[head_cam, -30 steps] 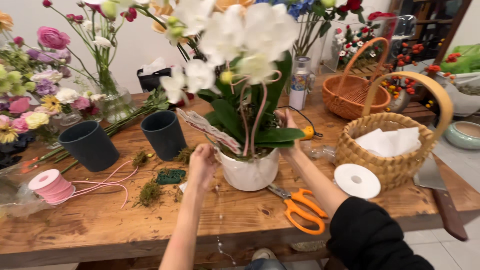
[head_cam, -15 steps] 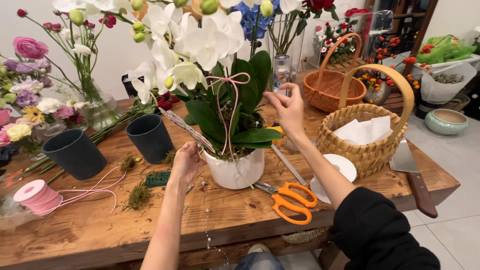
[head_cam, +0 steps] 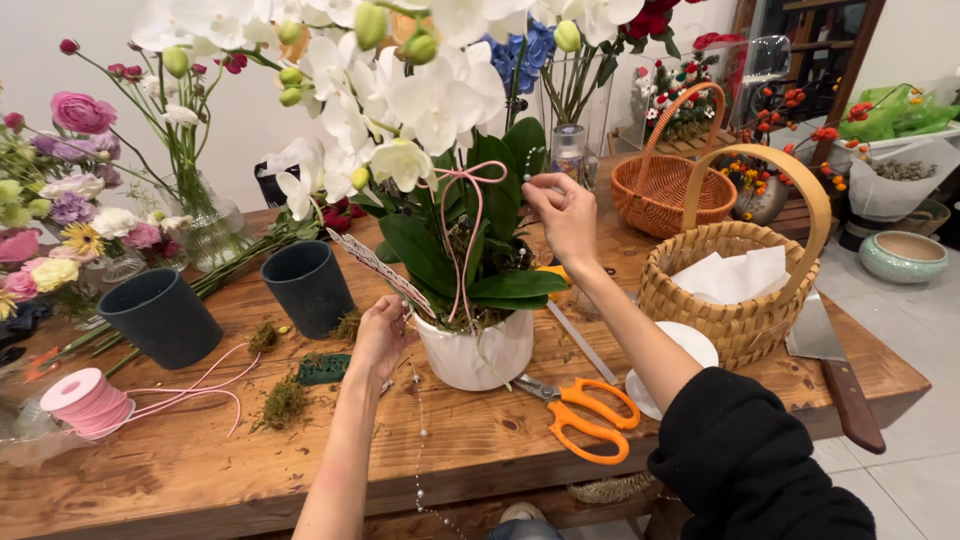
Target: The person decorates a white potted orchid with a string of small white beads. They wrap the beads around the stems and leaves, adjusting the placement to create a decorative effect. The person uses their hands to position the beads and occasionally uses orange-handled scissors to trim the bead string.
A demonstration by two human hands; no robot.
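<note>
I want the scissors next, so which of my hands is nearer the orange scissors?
Left. The left hand rests against the white pot, just left of the orange scissors; the right hand is raised among the leaves behind them.

Bright, even indoor light with soft shadows on the table (head_cam: 180,470); the picture is sharp, and edges bend slightly.

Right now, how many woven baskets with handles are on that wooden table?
2. The orange-brown basket sits at the back right; the paler straw basket, holding white paper, stands nearer, at the right edge. Flowers could hide others further back.
</note>
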